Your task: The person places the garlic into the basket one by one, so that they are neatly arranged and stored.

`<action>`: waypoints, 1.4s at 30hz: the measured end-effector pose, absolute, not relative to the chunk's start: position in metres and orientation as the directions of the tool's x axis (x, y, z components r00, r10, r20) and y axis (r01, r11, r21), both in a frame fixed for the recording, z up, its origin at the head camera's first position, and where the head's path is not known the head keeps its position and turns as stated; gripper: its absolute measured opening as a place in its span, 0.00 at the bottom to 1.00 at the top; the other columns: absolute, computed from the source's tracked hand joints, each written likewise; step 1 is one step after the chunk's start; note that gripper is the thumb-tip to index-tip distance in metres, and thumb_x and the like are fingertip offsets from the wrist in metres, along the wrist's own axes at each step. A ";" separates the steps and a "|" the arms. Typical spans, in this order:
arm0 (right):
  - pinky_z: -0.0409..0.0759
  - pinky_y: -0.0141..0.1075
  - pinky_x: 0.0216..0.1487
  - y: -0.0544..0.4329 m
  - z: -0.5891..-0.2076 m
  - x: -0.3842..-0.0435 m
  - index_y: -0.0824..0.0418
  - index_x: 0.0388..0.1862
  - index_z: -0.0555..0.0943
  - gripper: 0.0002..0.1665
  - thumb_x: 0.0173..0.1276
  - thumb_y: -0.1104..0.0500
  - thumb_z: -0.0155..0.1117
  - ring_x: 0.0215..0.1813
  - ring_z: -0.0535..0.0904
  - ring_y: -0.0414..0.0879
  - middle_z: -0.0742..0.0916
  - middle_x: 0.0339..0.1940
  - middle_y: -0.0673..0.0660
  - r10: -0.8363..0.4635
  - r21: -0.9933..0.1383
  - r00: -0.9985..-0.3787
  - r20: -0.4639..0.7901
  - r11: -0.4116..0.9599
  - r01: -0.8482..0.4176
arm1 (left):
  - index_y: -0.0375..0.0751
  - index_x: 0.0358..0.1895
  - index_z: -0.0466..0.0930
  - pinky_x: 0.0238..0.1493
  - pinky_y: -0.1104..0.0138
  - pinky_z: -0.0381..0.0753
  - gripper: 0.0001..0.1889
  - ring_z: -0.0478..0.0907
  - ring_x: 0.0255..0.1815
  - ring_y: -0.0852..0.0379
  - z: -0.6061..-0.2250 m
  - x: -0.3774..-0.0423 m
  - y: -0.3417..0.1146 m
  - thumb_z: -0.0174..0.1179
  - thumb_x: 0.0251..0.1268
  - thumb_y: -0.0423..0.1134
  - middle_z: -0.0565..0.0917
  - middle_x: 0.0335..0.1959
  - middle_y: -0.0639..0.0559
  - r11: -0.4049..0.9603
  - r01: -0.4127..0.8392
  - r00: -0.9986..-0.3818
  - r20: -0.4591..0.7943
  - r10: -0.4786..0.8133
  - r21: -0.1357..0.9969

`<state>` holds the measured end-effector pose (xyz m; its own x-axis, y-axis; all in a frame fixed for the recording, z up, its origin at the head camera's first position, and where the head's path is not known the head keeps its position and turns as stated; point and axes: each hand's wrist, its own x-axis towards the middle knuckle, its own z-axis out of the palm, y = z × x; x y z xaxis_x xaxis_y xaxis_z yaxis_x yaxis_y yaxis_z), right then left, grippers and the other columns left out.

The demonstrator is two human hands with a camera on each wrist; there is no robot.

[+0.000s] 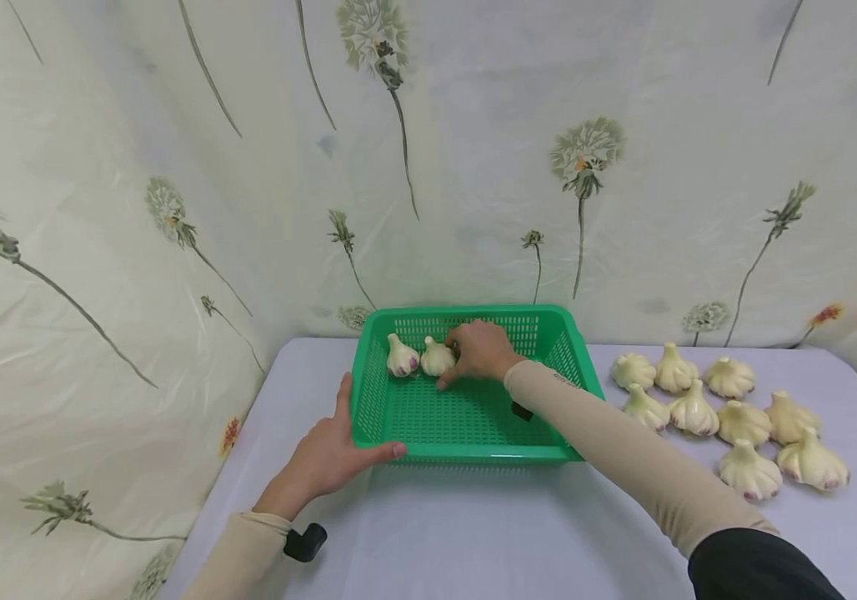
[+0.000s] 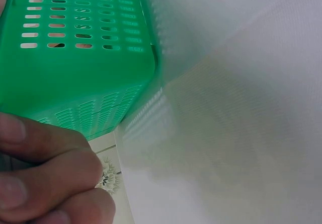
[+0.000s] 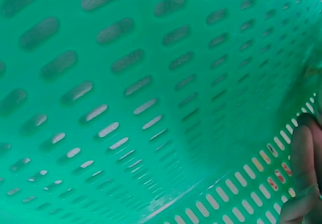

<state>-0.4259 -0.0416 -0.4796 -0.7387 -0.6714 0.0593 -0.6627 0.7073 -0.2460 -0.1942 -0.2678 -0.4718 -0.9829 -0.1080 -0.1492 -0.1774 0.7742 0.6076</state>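
Note:
A green plastic basket (image 1: 466, 454) with slotted walls stands on the table. Inside, near its back left, sits a garlic bulb (image 1: 402, 357) with purple streaks. Just right of it is a second garlic bulb (image 1: 436, 358), which my right hand (image 1: 484, 350) holds between thumb and fingers. My left hand (image 1: 331, 454) grips the basket's front left corner, its thumb along the front rim. The left wrist view shows curled fingers (image 2: 55, 173) beside the basket's outer wall (image 2: 75, 68). In the right wrist view, part of the right hand (image 3: 304, 168) shows at the edge; the bulb is hidden there.
Several garlic bulbs (image 1: 691, 408) lie grouped on the white tablecloth (image 1: 473, 533) right of the basket. A flower-printed curtain (image 1: 473, 208) hangs close behind the table and along its left side.

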 end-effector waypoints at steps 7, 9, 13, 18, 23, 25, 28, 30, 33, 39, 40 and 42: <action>0.71 0.38 0.26 -0.041 -0.480 -0.425 0.49 0.34 0.88 0.35 0.44 0.24 0.84 0.25 0.76 0.44 0.84 0.22 0.47 -0.683 -0.235 -0.728 0.066 0.698 -0.676 | 0.48 0.88 0.28 0.32 0.60 0.79 0.76 0.83 0.35 0.53 -0.474 -0.195 -0.268 0.70 0.50 0.80 0.87 0.39 0.39 0.777 -0.177 -0.983 -0.146 -0.111 0.604; 0.69 0.38 0.25 -0.042 -0.479 -0.424 0.49 0.32 0.88 0.34 0.43 0.23 0.84 0.24 0.75 0.44 0.83 0.21 0.46 -0.683 -0.232 -0.727 0.063 0.699 -0.677 | 0.47 0.88 0.28 0.32 0.60 0.79 0.76 0.83 0.35 0.53 -0.473 -0.195 -0.268 0.70 0.50 0.80 0.87 0.38 0.40 0.779 -0.177 -0.983 -0.146 -0.111 0.602; 0.69 0.37 0.25 -0.042 -0.476 -0.423 0.48 0.30 0.88 0.34 0.43 0.23 0.84 0.24 0.76 0.43 0.83 0.20 0.46 -0.679 -0.227 -0.733 0.052 0.706 -0.670 | 0.47 0.88 0.27 0.32 0.59 0.79 0.76 0.83 0.35 0.53 -0.472 -0.196 -0.267 0.70 0.50 0.79 0.87 0.37 0.40 0.781 -0.174 -0.983 -0.147 -0.106 0.600; 0.69 0.37 0.25 -0.037 -0.473 -0.422 0.49 0.34 0.91 0.36 0.42 0.22 0.83 0.24 0.76 0.42 0.84 0.21 0.46 -0.661 -0.215 -0.748 0.063 0.723 -0.657 | 0.47 0.88 0.28 0.33 0.59 0.79 0.76 0.84 0.36 0.52 -0.471 -0.197 -0.265 0.69 0.50 0.80 0.87 0.40 0.37 0.782 -0.167 -0.985 -0.143 -0.101 0.600; 0.72 0.36 0.27 -0.028 -0.461 -0.425 0.54 0.39 0.93 0.42 0.44 0.21 0.81 0.27 0.77 0.41 0.88 0.28 0.49 -0.663 -0.240 -0.741 0.104 0.706 -0.666 | 0.46 0.88 0.28 0.32 0.59 0.79 0.76 0.83 0.34 0.52 -0.468 -0.193 -0.264 0.70 0.50 0.79 0.87 0.36 0.39 0.787 -0.176 -0.983 -0.143 -0.113 0.591; 0.79 0.38 0.31 -0.021 -0.451 -0.425 0.56 0.45 0.93 0.45 0.46 0.21 0.80 0.33 0.83 0.42 0.92 0.36 0.49 -0.668 -0.254 -0.737 0.104 0.698 -0.669 | 0.46 0.88 0.28 0.32 0.59 0.79 0.76 0.83 0.34 0.52 -0.467 -0.192 -0.264 0.70 0.51 0.79 0.87 0.35 0.40 0.785 -0.179 -0.983 -0.146 -0.114 0.593; 0.86 0.44 0.42 -0.008 -0.432 -0.422 0.56 0.55 0.91 0.49 0.47 0.21 0.79 0.45 0.89 0.45 0.94 0.47 0.52 -0.678 -0.268 -0.728 0.101 0.687 -0.676 | 0.46 0.88 0.28 0.32 0.59 0.79 0.76 0.83 0.34 0.52 -0.468 -0.191 -0.264 0.70 0.50 0.79 0.87 0.37 0.38 0.781 -0.177 -0.983 -0.143 -0.113 0.599; 0.87 0.46 0.47 0.002 -0.418 -0.419 0.56 0.58 0.90 0.50 0.48 0.22 0.80 0.48 0.90 0.46 0.94 0.49 0.53 -0.685 -0.271 -0.721 0.106 0.678 -0.683 | 0.45 0.88 0.28 0.33 0.59 0.79 0.76 0.83 0.35 0.52 -0.469 -0.190 -0.264 0.70 0.50 0.80 0.88 0.39 0.36 0.784 -0.173 -0.984 -0.134 -0.114 0.596; 0.87 0.48 0.48 0.020 -0.396 -0.414 0.57 0.57 0.90 0.49 0.48 0.23 0.81 0.47 0.90 0.47 0.94 0.48 0.54 -0.690 -0.248 -0.710 0.142 0.670 -0.700 | 0.44 0.88 0.29 0.33 0.58 0.79 0.76 0.84 0.36 0.51 -0.470 -0.190 -0.263 0.70 0.50 0.79 0.88 0.42 0.33 0.791 -0.163 -0.986 -0.118 -0.115 0.590; 0.86 0.48 0.41 0.068 -0.363 -0.404 0.57 0.52 0.91 0.42 0.51 0.27 0.82 0.43 0.90 0.47 0.94 0.42 0.52 -0.685 -0.161 -0.698 0.208 0.680 -0.715 | 0.44 0.88 0.29 0.33 0.59 0.79 0.76 0.83 0.36 0.51 -0.469 -0.190 -0.262 0.69 0.51 0.79 0.88 0.40 0.35 0.789 -0.162 -0.986 -0.124 -0.109 0.593; 0.86 0.48 0.39 0.077 -0.359 -0.403 0.56 0.51 0.92 0.41 0.51 0.27 0.82 0.41 0.90 0.47 0.94 0.42 0.53 -0.681 -0.147 -0.700 0.215 0.686 -0.713 | 0.44 0.88 0.29 0.33 0.59 0.79 0.76 0.83 0.36 0.51 -0.469 -0.190 -0.262 0.69 0.51 0.79 0.88 0.41 0.35 0.790 -0.163 -0.986 -0.125 -0.110 0.591; 0.85 0.46 0.35 0.097 -0.351 -0.401 0.56 0.50 0.92 0.40 0.51 0.26 0.81 0.39 0.89 0.46 0.94 0.41 0.53 -0.672 -0.124 -0.706 0.225 0.699 -0.704 | 0.43 0.88 0.29 0.34 0.59 0.79 0.76 0.84 0.37 0.51 -0.468 -0.190 -0.262 0.69 0.51 0.79 0.88 0.42 0.34 0.792 -0.164 -0.986 -0.127 -0.109 0.588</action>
